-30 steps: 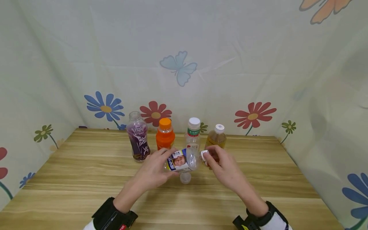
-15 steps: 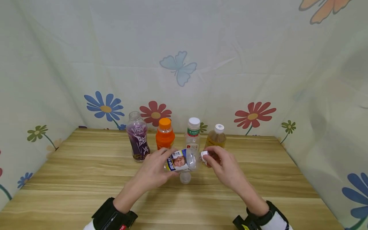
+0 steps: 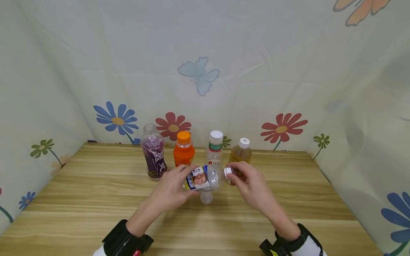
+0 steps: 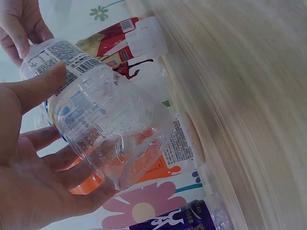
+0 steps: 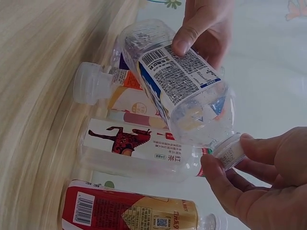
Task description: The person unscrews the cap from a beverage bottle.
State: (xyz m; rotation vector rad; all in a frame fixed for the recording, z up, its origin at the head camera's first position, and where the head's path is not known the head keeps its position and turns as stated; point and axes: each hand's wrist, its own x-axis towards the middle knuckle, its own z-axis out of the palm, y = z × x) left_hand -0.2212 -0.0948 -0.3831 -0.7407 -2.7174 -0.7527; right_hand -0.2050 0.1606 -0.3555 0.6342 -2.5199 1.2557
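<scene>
My left hand [image 3: 174, 186] grips a clear plastic bottle [image 3: 200, 179] with a blue-and-white label around its body. The bottle is tilted on its side, its neck toward my right hand [image 3: 253, 183]. Thumb and fingers of that hand pinch the white cap [image 5: 229, 152] at the bottle's neck, as the right wrist view shows. No liquid shows inside the bottle in the left wrist view. A small translucent cap-like piece [image 5: 91, 84] stands on the table below the held bottle.
Behind the hands stand a purple-labelled bottle [image 3: 154, 154] without a cap, an orange bottle [image 3: 184, 153] with an orange cap, a white-capped clear bottle [image 3: 215, 151] and an amber bottle [image 3: 241, 153]. The wooden table [image 3: 96, 188] meets a flowered curtain [image 3: 243, 89] at the back.
The fingers of my right hand have shifted very slightly at the cap. The bottle, my left hand and the standing bottles look the same.
</scene>
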